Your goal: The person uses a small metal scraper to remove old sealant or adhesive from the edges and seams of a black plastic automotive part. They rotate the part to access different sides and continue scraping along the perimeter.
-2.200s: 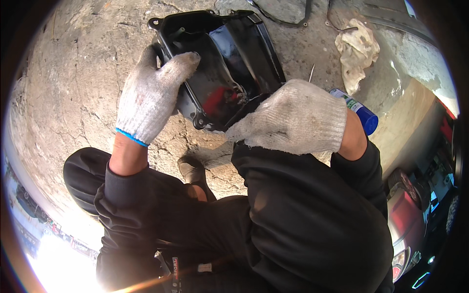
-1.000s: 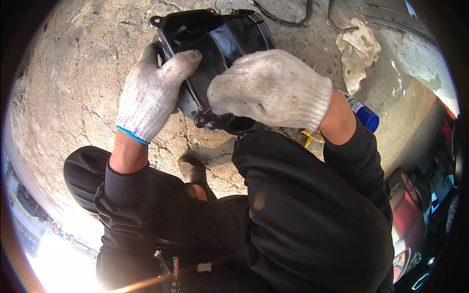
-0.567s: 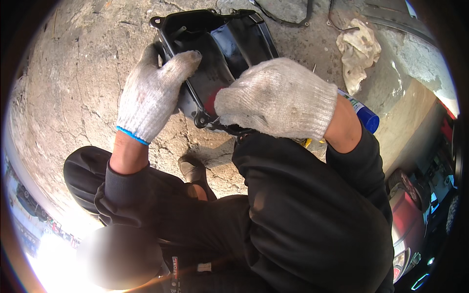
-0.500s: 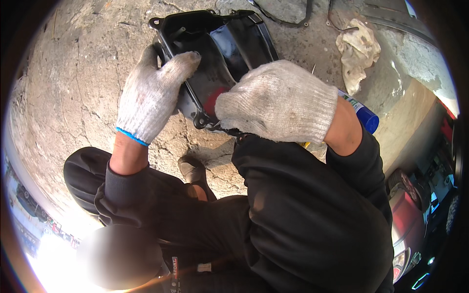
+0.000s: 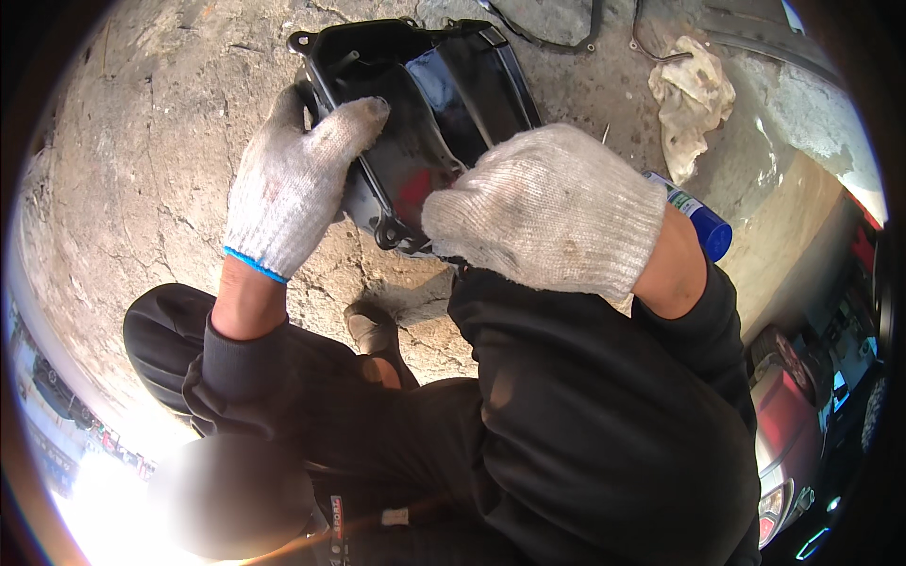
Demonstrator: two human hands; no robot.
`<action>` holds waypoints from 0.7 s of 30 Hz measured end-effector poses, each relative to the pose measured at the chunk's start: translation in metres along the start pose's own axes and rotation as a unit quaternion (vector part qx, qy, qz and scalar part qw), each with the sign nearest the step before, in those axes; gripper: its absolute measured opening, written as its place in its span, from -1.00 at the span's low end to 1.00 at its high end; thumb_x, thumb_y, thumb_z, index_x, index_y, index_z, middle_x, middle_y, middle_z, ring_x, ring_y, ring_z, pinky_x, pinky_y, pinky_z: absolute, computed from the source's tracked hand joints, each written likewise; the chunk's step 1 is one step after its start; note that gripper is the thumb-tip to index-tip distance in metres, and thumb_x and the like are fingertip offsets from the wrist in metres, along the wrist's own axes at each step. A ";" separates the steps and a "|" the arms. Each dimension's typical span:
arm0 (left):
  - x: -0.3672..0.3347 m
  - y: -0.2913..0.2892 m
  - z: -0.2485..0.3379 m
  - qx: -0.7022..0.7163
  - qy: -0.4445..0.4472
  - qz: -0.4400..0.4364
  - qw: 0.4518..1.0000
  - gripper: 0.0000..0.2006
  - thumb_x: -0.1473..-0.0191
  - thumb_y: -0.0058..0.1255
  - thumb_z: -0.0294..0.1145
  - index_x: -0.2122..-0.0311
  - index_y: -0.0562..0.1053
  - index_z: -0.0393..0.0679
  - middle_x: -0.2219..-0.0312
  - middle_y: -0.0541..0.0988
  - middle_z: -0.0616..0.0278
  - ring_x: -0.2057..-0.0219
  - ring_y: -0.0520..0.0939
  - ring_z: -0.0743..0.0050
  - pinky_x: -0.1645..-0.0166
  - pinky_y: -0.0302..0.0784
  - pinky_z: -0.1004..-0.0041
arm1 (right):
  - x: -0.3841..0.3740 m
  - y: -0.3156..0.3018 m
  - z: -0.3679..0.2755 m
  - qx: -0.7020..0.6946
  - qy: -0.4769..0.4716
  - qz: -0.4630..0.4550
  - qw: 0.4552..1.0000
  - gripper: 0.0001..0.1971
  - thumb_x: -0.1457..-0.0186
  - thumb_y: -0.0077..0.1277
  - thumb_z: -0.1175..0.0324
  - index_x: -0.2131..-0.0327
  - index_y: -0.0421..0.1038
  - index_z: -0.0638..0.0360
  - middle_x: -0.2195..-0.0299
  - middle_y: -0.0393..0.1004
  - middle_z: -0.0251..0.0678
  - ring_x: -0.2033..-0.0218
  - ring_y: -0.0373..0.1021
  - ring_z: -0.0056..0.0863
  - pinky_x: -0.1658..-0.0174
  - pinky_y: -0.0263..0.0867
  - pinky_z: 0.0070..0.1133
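A black, shiny, tray-like vehicle part (image 5: 382, 80) with a raised rim and lugs with holes lies tilted in front of me. My left hand (image 5: 297, 174), in a white knit glove, is closed on its left rim, thumb over the inner side and fingers outside. My right hand (image 5: 547, 212), gloved too, is closed over the near right part of it. Whatever the right fingers hold is hidden beneath the glove. Beside them, inside the part, shows a red patch (image 5: 413, 186); I cannot tell whether it is an object or a reflection.
A blue-capped can (image 5: 710, 231) lies right of my right wrist. A crumpled pale rag (image 5: 692, 104) is on the concrete floor (image 5: 142, 160) farther right, near a thin dark hose (image 5: 639, 38). A dark curved frame (image 5: 557, 42) lies at the back. My knee (image 5: 557, 330) is close below.
My right hand has shifted slightly right and toward me, uncovering more of the red patch. The left hand and the black part have stayed in place.
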State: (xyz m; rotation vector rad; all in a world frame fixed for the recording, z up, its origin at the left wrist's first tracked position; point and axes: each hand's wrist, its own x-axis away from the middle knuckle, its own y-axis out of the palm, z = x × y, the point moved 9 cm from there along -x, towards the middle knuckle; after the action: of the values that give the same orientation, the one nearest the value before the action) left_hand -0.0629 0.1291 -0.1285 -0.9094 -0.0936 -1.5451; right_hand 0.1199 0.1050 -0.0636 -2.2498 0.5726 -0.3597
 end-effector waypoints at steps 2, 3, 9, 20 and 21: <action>-0.001 0.000 -0.002 0.001 0.001 -0.002 1.000 -0.29 -0.13 0.30 0.22 0.02 0.55 -0.39 0.53 0.65 0.10 0.55 0.70 0.39 0.40 0.60 0.37 | 0.001 0.001 0.003 -0.032 0.009 -0.009 0.999 -0.85 -0.19 0.30 0.30 0.22 0.55 0.04 0.45 0.61 -0.25 0.41 0.59 -0.10 0.31 0.52 -0.27; -0.003 0.001 -0.002 0.009 0.008 0.001 1.000 -0.29 -0.13 0.30 0.21 0.02 0.55 -0.39 0.53 0.65 0.10 0.55 0.69 0.39 0.41 0.60 0.37 | 0.000 -0.009 0.007 -0.056 0.025 0.052 0.997 -0.84 -0.24 0.26 0.23 0.19 0.55 0.03 0.46 0.62 -0.25 0.40 0.61 -0.10 0.30 0.52 -0.26; -0.003 0.004 -0.005 0.035 0.008 -0.011 0.999 -0.30 -0.15 0.29 0.21 0.01 0.56 -0.37 0.53 0.65 0.12 0.56 0.68 0.42 0.42 0.57 0.38 | -0.012 0.002 0.016 -0.100 0.104 0.141 0.979 -0.70 -0.34 0.22 0.01 0.13 0.51 0.00 0.46 0.63 -0.22 0.37 0.63 -0.10 0.31 0.50 -0.22; 0.000 0.002 0.003 0.028 0.012 -0.001 1.000 -0.34 -0.17 0.29 0.20 -0.01 0.57 -0.31 0.52 0.65 0.15 0.54 0.68 0.46 0.42 0.57 0.41 | 0.019 0.045 0.013 -0.249 0.168 0.045 0.953 -0.65 -0.10 0.45 0.22 0.18 0.52 0.16 0.45 0.60 -0.18 0.42 0.61 -0.17 0.30 0.51 -0.30; 0.000 0.002 0.002 0.026 0.010 -0.002 1.000 -0.34 -0.17 0.29 0.20 -0.01 0.56 -0.31 0.53 0.65 0.16 0.55 0.68 0.46 0.42 0.57 0.41 | 0.022 0.049 0.016 -0.267 0.177 0.030 0.947 -0.64 -0.09 0.46 0.23 0.18 0.52 0.16 0.44 0.60 -0.18 0.42 0.60 -0.19 0.30 0.51 -0.31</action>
State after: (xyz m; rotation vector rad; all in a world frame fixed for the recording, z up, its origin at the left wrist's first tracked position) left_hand -0.0602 0.1298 -0.1280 -0.8529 -0.1212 -1.5491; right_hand 0.1310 0.0746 -0.1086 -2.6919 1.0253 -0.6483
